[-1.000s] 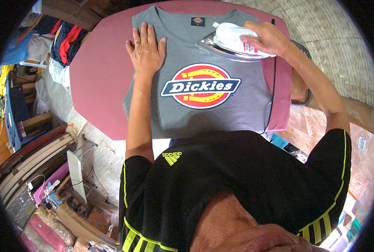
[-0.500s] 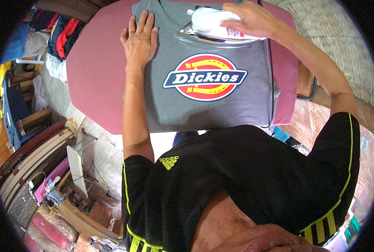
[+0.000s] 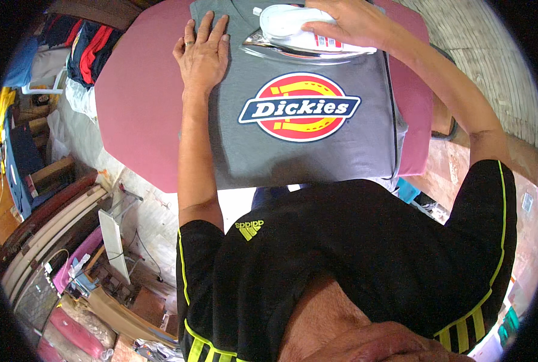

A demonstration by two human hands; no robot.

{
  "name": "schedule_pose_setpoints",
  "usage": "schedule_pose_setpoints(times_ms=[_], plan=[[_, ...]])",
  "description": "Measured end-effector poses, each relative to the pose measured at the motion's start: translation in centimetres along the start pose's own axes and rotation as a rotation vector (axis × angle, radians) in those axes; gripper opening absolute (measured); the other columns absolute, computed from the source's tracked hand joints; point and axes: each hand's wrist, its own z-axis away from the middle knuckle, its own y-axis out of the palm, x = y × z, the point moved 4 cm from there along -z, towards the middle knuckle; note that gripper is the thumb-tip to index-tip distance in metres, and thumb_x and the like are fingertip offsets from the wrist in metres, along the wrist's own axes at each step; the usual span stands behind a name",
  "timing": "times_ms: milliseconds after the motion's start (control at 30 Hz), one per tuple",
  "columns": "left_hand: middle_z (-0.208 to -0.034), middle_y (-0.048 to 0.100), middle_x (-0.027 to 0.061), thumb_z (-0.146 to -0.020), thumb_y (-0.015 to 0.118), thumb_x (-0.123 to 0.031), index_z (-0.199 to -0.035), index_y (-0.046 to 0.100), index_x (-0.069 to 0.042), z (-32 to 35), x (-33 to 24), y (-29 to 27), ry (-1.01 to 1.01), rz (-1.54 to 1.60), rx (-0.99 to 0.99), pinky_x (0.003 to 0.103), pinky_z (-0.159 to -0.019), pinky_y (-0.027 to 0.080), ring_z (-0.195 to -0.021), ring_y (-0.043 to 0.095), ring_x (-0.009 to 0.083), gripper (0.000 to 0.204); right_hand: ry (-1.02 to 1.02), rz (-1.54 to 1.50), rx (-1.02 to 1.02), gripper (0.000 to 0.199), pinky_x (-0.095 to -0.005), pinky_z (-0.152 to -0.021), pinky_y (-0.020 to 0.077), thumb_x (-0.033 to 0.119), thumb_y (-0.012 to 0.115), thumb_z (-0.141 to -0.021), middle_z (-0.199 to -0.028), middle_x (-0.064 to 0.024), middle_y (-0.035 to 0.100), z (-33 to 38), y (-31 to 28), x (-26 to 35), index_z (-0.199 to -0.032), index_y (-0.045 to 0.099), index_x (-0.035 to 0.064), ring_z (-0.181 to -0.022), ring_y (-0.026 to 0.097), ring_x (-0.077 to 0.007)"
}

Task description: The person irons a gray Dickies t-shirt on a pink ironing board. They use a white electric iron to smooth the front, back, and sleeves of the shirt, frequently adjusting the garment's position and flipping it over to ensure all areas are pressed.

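A grey T-shirt [image 3: 232, 154] with a large red, yellow and blue print lies spread on a maroon padded ironing board [image 3: 136, 102]. My right hand [image 3: 341, 24] grips the handle of a white clothes iron [image 3: 287, 30], whose shiny soleplate rests on the shirt above the print. Its tip points left. My left hand [image 3: 203, 57] lies flat on the shirt's upper left, fingers stretched out and a ring on one of them. A dark cord [image 3: 393, 108] runs down the shirt's right side.
Folded dark and red clothes [image 3: 91, 57] are stacked at the far left. Below them stand long boards [image 3: 51, 223] and a white panel [image 3: 113, 246] on the floor. A woven mat surface [image 3: 492, 66] lies at the upper right.
The iron in my right hand has slid left and slightly away from me across the shirt. My left hand stays nearly in place, still flat on the cloth.
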Motion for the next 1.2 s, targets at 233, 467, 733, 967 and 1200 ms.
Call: schedule_pose_setpoints(times_ms=[233, 467, 733, 967, 1200], plan=[[-0.153, 0.043, 0.0017, -0.102, 0.043, -0.036, -0.142, 0.051, -0.03, -0.2, 0.7, 0.1, 0.012, -0.005, 0.015, 0.054, -0.113, 0.024, -0.143, 0.034, 0.0336, 0.042, 0.416, -0.131, -0.17, 0.039, -0.0452, -0.072, 0.0539, 0.039, 0.061, -0.093, -0.083, -0.0231, 0.069, 6.6, -5.5, -1.3, -0.104, 0.065, 0.0018, -0.08, 0.071, -0.0357], [-0.152, 0.042, 0.0084, -0.098, 0.052, -0.033, -0.143, 0.049, -0.016, 0.1, -7.7, -1.2, 0.102, 0.053, -0.059, 0.061, -0.11, 0.026, -0.141, 0.035, 0.0365, 0.048, 0.824, -0.117, -0.341, 0.048, -0.0332, -0.065, 0.049, 0.046, 0.055, -0.098, -0.082, -0.009, 0.067, 18.0, -6.0, -5.3, -0.119, 0.064, 0.0039, -0.07, 0.06, -0.0161], [-0.158, 0.033, 0.0068, -0.092, 0.055, -0.053, -0.147, 0.043, -0.015, 1.3, -13.9, 0.6, 0.334, 0.194, 0.163, 0.064, -0.11, 0.025, -0.143, 0.032, 0.0366, 0.067, 0.91, 0.054, -0.235, 0.053, -0.05, -0.087, 0.0504, 0.049, 0.049, -0.098, -0.103, -0.0261, 0.068, 15.6, -1.4, -5.3, -0.128, 0.059, 0.0073, -0.099, 0.066, -0.0433], [-0.157, 0.036, 0.0074, -0.092, 0.055, -0.053, -0.146, 0.045, -0.016, 1.2, -13.6, 0.4, 0.348, 0.174, 0.159, 0.064, -0.11, 0.025, -0.143, 0.033, 0.0374, 0.066, 0.75, -0.155, -0.544, 0.043, -0.0473, -0.077, 0.0518, 0.04, 0.05, -0.098, -0.092, -0.0272, 0.068, 9.5, -1.1, -9.3, -0.105, 0.063, -0.0006, -0.088, 0.068, -0.0405], [-0.156, 0.037, 0.0062, -0.092, 0.055, -0.055, -0.145, 0.046, -0.016, 0.9, -13.9, 0.2, 0.348, 0.189, 0.157, 0.064, -0.11, 0.025, -0.142, 0.034, 0.0368, 0.067, 0.81, -0.032, -0.49, 0.049, -0.0531, -0.08, 0.0495, 0.042, 0.046, -0.099, -0.091, -0.033, 0.066, 9.3, -1.5, -9.4, -0.106, 0.064, -0.0027, -0.089, 0.066, -0.0468]])
